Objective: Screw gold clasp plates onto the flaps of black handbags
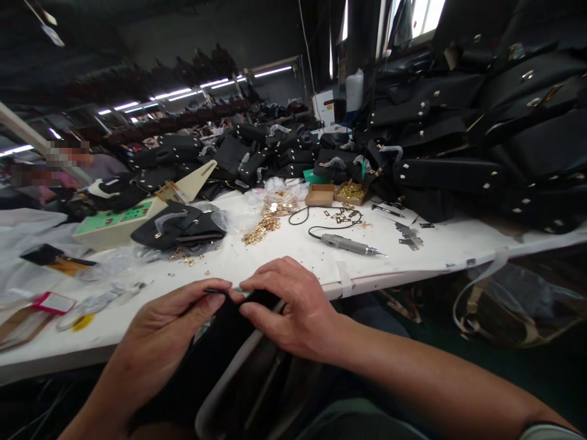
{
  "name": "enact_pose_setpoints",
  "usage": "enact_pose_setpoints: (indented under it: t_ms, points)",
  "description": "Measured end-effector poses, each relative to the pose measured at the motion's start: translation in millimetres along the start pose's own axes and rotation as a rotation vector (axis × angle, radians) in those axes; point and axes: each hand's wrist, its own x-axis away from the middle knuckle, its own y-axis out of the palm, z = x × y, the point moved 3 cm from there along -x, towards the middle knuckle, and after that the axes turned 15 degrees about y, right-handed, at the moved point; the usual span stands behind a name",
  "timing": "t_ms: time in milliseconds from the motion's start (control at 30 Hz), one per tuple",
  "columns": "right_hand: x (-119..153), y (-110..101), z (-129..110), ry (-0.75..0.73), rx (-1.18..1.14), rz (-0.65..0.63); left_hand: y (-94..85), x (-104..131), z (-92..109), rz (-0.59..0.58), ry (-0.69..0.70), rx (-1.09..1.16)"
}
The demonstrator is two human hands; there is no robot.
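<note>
Both hands are at the top edge of a black bag, held at the front of the table over the lap. My left hand pinches a thin black edge or strap of it between thumb and forefinger. Close beside it, my right hand grips the bag's upper rim, thumb below and fingers on top. The fingertips of the two hands nearly meet. Below them the bag hangs with a pale edge showing, its lower part dark and blurred.
On the white table lie a grey electric screwdriver, gold metal pieces, small boxes and a black bag. Black bags are piled behind and right. People are at the far left.
</note>
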Motion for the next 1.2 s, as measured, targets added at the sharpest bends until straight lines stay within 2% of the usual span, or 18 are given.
enact_pose_setpoints:
  t_ms: [67, 100, 200, 267, 333, 400, 500, 567, 633, 733, 800, 967, 1033, 1100, 1200]
  points:
    - [3.6, -3.7, 1.3, 0.009, 0.081, 0.011, 15.9, -0.2, 2.1, -0.079, -0.013, 0.059]
    - [4.4, -6.7, 4.2, 0.058, 0.101, 0.003, 24.9, -0.4, 1.1, -0.121, -0.012, 0.08]
    - [6.2, -15.2, 24.4, 0.38, 0.001, -0.14, 53.9, 0.4, -8.1, -0.211, -0.003, 0.163]
    - [11.1, -17.1, 43.1, 0.611, -0.201, -0.297, 74.3, 2.5, -15.3, -0.272, 0.004, 0.233]
    - [18.6, -17.2, 61.1, 0.753, -0.393, -0.388, 93.3, 6.1, -21.5, -0.327, 0.012, 0.284]
    - [27.2, -16.6, 77.5, 0.826, -0.476, -0.383, 108.9, 10.5, -27.0, -0.352, 0.013, 0.307]
    - [40.7, -12.8, 93.6, 0.862, -0.468, -0.381, 124.7, 17.3, -35.2, -0.34, -0.026, 0.31]
    - [47.3, -10.2, 97.6, 0.845, -0.429, -0.378, 130.4, 20.5, -40.5, -0.296, -0.086, 0.316]
    - [50.7, -9.7, 98.3, 0.809, -0.372, -0.317, 133.9, 22.1, -44.9, -0.267, -0.157, 0.334]
    - [51.3, -11.5, 98.9, 0.783, -0.272, -0.175, 136.6, 20.9, -47.3, -0.298, -0.21, 0.344]
    - [51.4, -11.4, 102.1, 0.825, -0.265, -0.15, 136.7, 18.7, -46.6, -0.336, -0.206, 0.326]
    - [56.3, -4.8, 117.9, 0.995, -0.605, -0.329, 136.8, 16.5, -44.8, -0.421, -0.186, 0.338]
    - [59.6, -5.1, 124.4, 1.045, -0.709, -0.361, 137.6, 16.3, -46.3, -0.44, -0.164, 0.353]
    - [61.9, -10.4, 129.0, 1.067, -0.747, -0.334, 138.2, 15.5, -49.5, -0.448, -0.137, 0.357]
    - [61.6, -27.4, 129.4, 1.04, -0.705, -0.214, 138.2, 12.9, -55.3, -0.44, -0.116, 0.332]
